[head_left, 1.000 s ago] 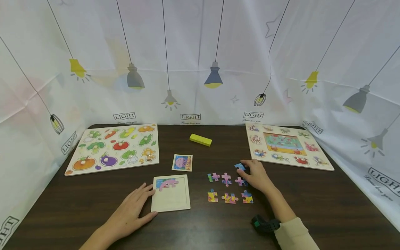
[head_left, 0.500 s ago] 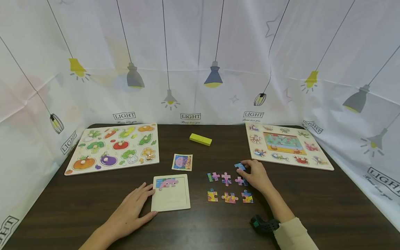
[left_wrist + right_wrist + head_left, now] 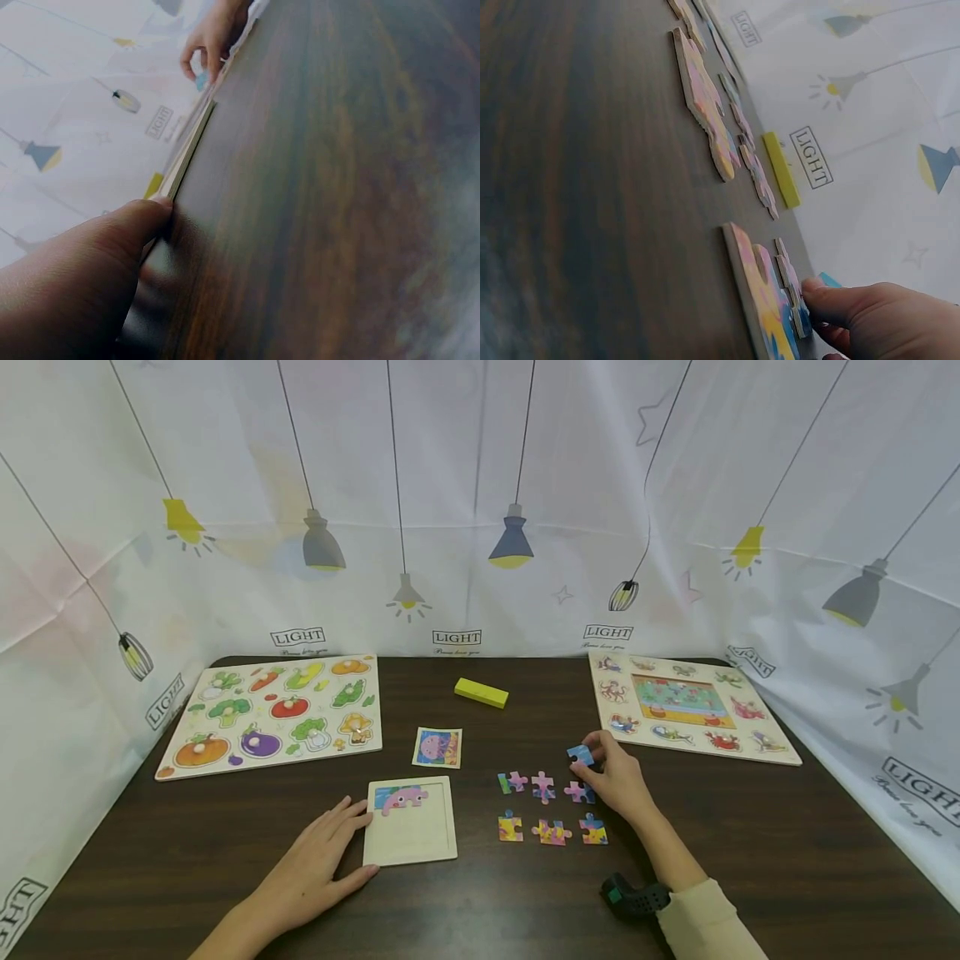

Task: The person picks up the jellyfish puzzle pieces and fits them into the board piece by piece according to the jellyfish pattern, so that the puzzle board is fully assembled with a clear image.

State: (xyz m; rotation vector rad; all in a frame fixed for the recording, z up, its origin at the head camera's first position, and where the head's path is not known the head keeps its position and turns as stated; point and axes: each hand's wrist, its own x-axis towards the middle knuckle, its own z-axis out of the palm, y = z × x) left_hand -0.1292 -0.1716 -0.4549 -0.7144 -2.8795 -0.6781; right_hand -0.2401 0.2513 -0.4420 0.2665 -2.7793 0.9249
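Note:
My right hand point(image 3: 617, 778) pinches a blue jigsaw piece point(image 3: 580, 755) between thumb and fingers, tilted above the table behind the loose pieces. In the right wrist view only a sliver of that blue piece point(image 3: 829, 280) shows past the thumb. My left hand point(image 3: 318, 862) lies with its fingers spread along the left edge of a square wooden puzzle tray point(image 3: 416, 847), touching it. Joined pieces with a pink animal's face point(image 3: 405, 800) fill the tray's upper left part. Between tray and right hand lie several loose pieces, among them a yellow and pink piece point(image 3: 552, 833).
A small picture card point(image 3: 437, 749) lies behind the tray, and a yellow block point(image 3: 482, 693) farther back. A vegetable puzzle board point(image 3: 281, 714) stands at the back left, a sea-animal board point(image 3: 686, 706) at the back right. A black strap device point(image 3: 633, 896) is by the right wrist.
My right hand has lifted the blue piece slightly off the table, up and a little to the right. The left hand and the tray stay in place.

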